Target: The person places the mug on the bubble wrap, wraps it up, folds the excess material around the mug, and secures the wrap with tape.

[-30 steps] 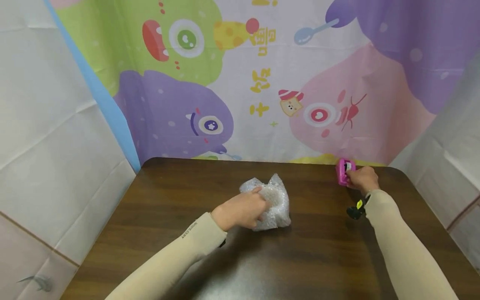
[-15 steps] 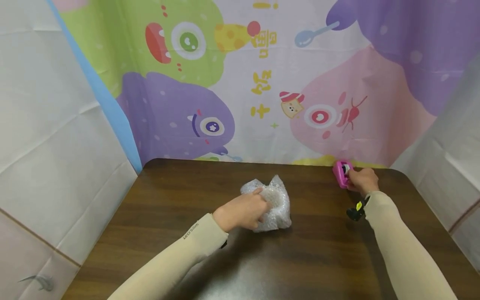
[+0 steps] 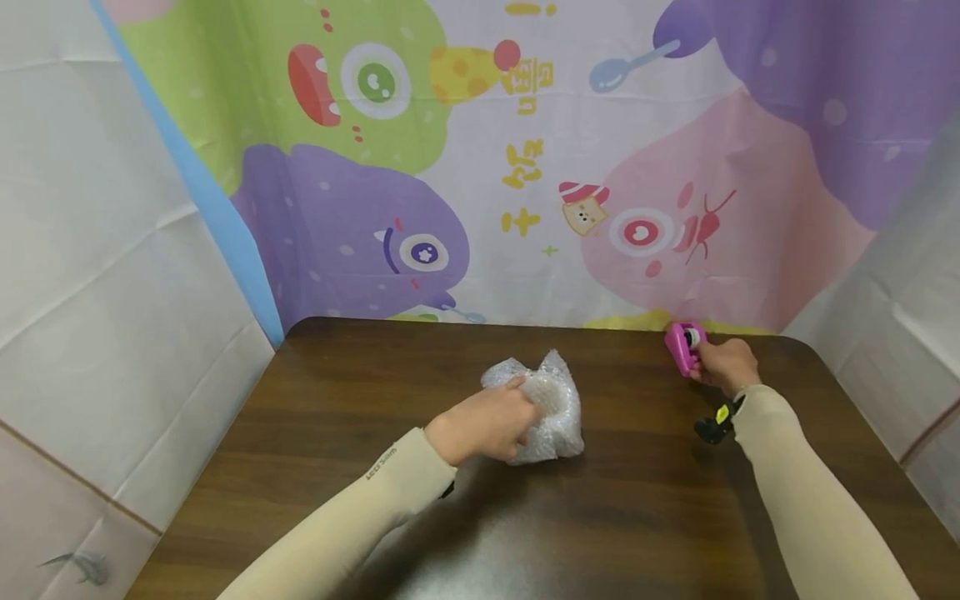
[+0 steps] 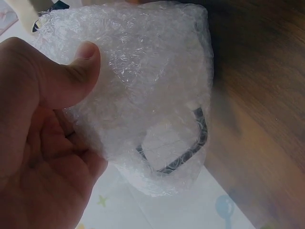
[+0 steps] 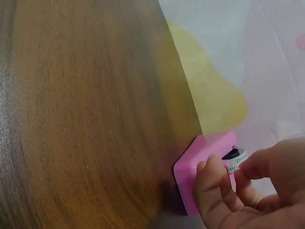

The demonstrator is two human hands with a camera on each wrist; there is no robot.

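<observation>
From my feed, the right hand (image 3: 727,364) has swivelled its gripped dispenser (image 3: 677,345) slightly, two o'clock of the parcel (image 3: 561,429) the left hand (image 3: 486,421) grips; I judge tape (image 5: 236,165) not yet drawn.

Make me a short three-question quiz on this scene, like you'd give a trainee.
1. True or false: the left hand holds the bubble-wrapped bundle.
2. Which hand touches the pink tape dispenser? A) left only, B) right only, C) both.
3. Fill in the colour: the table is ____.

Key: 1. True. 2. B, the right hand. 3. Brown.
</observation>
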